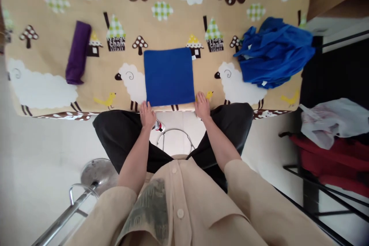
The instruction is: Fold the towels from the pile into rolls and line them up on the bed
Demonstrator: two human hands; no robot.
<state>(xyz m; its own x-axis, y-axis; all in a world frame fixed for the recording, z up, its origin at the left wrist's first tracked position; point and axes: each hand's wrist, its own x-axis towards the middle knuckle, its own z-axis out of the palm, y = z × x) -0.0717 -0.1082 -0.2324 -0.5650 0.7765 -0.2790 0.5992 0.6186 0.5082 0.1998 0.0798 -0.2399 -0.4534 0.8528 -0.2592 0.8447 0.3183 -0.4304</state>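
- Rolled purple cloth (78,52): lies lengthwise at the left of the table, well apart from both hands; untouched.
- Tan tablecloth printed with sheep, clouds and houses (52,38): covers the whole table top; its near edge hangs just above the person's dark-trousered knees.
- Left hand (148,114): palm down at the near-left corner of the folded cloth; fingers spread and flat, fingertips touching the cloth edge; nothing is clasped in it.
- Square folded blue cloth (169,76): lies flat at the centre of the table's near edge, between the two hands, over a printed sheep; edges straight, corners squared.
- Right hand (202,106): palm down at the near-right corner of the same cloth; fingers apart and extended, resting at the cloth edge; no grip closed on anything.
- Heap of crumpled blue fabric (273,54): sits at the right of the table, near its right edge; well apart from the folded square.
- White plastic bag (331,121): rests on red items beside the table, at the far right.
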